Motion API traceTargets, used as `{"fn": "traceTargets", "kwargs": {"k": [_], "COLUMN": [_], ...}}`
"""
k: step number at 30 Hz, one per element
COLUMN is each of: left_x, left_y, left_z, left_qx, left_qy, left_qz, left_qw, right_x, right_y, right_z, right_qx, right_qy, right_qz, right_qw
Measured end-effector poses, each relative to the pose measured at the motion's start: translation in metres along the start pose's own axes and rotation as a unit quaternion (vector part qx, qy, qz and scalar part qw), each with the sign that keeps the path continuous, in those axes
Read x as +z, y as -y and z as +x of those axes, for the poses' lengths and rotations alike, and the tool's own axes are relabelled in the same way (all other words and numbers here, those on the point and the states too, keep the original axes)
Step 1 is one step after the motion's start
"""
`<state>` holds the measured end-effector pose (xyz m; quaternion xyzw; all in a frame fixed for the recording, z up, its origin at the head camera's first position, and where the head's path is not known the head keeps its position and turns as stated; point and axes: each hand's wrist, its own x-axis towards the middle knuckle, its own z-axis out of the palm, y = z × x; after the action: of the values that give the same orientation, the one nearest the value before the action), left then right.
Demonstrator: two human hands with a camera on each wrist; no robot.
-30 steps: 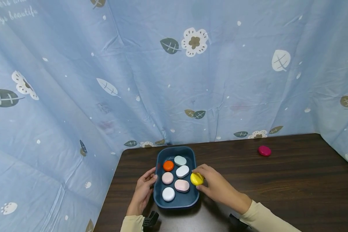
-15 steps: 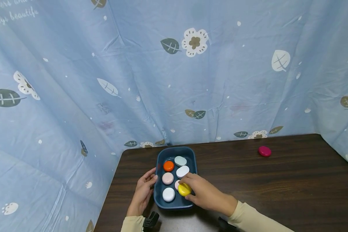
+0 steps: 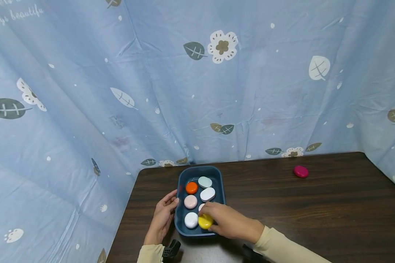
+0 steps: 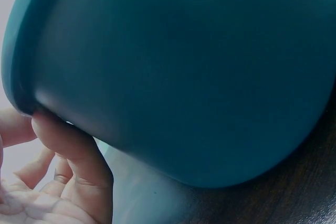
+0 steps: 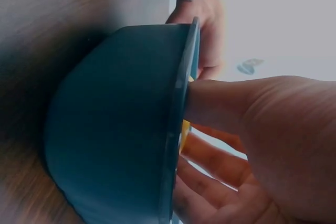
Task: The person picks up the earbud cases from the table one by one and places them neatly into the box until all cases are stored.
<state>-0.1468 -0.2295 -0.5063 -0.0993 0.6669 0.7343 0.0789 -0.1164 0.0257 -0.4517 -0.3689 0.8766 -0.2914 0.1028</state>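
A dark blue tub with rounded corners stands on the table. My left hand is at its left side, thumb and fingertips touching the rim; in the left wrist view the thumb lies just under the lip. Inside the tub, near its front, my right hand pinches a glossy yellow pebble. Left of it sits a round white pebble. A pale pink pebble is partly covered by the right fingers. In the right wrist view the tub's wall hides most of the yellow pebble.
Further back in the tub lie a round pink pebble, an orange one, an oval white one and a pale green one. A magenta pebble rests on the dark wood table. A blue curtain hangs behind.
My right hand has carried the yellow pebble from over the tub's right rim leftward and down into its front part, beside the white one. The left hand has stayed put.
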Motion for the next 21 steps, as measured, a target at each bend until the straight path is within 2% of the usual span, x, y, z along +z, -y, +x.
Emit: {"fn": "traceTargets", "kwargs": {"k": [5, 15, 21], "left_x": [0.0007, 0.0003, -0.0003], "left_y": [-0.0006, -0.0009, -0.0004], "left_z": [0.0007, 0.0009, 0.0014], "left_qx": [-0.006, -0.01, -0.005], "left_qy": [-0.005, -0.007, -0.003], "left_qz": [0.0, 0.002, -0.003], "left_qw": [1.0, 0.9999, 1.0], "right_x": [-0.001, -0.0017, -0.0061], "right_y": [-0.0004, -0.0038, -0.0086], "right_z": [0.0018, 0.0007, -0.005], "right_qx": [-0.006, -0.003, -0.002], "right_qy": [0.013, 0.024, -0.006], "right_qz": [-0.001, 0.035, 0.034], "right_qw": [1.0, 0.999, 0.999]}}
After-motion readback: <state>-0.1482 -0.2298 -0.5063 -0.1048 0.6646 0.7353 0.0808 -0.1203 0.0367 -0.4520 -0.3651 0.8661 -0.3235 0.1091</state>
